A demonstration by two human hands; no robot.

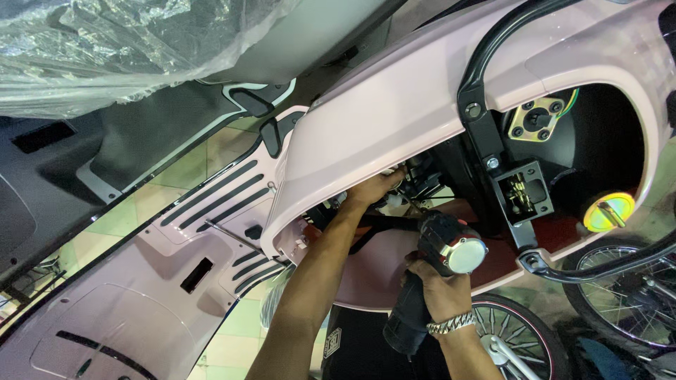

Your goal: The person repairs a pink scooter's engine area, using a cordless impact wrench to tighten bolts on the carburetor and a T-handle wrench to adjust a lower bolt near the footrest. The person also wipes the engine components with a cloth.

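Gripping black cordless drill (433,274): right hand (440,288) | left hand (377,187) curled, grasp hidden, under glossy pink panel (380,112)

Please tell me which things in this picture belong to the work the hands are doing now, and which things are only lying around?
In use:
- cordless drill, held by the right hand
- pink scooter body, with the left hand reaching under its panel
- wiring and parts inside the opening

Lying about:
- plastic sheet
- pink footboard panel
- spoked wheels
- black handle bar
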